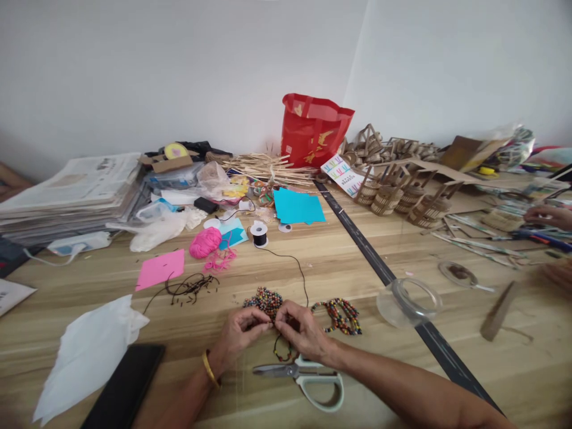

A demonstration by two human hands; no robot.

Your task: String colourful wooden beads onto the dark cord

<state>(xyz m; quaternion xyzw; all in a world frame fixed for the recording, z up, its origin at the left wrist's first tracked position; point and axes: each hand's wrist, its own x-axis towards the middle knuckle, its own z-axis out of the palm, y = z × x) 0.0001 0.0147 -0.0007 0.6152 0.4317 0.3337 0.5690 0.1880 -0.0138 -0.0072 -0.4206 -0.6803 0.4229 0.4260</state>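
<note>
— Beads (264, 300), lots of little colored ones, sit in a pile on the wooden table (339, 262), right at the fingertips of the two hands.

— What are the hands doing?

— The left hand (239, 333) and the right hand (300, 328) are close together, almost touching. Both have their fingers pinched shut on a thin black string (280, 348) with beads on it. The string hangs in a small loop under the hands. The left wrist wears a yellow bangle (208, 369).

— What else is near?

— White-handled scissors (308, 377) lie just in front of the hands. A heap of beaded strings (340, 314) lies just beside the right hand. A black thread goes from the hands up to a small spool (259, 233). Near the spool is a pink ball of yarn (205, 242), a pink paper (161, 269) and a blue paper (298, 207).

— And farther back?

— A red bag (313, 130) stands by the wall. A stack of newspapers (75, 193) is on the left. A clear round lid (410, 301) lies to the right. Another person's hand (550, 215) shows at the far right edge.
</note>
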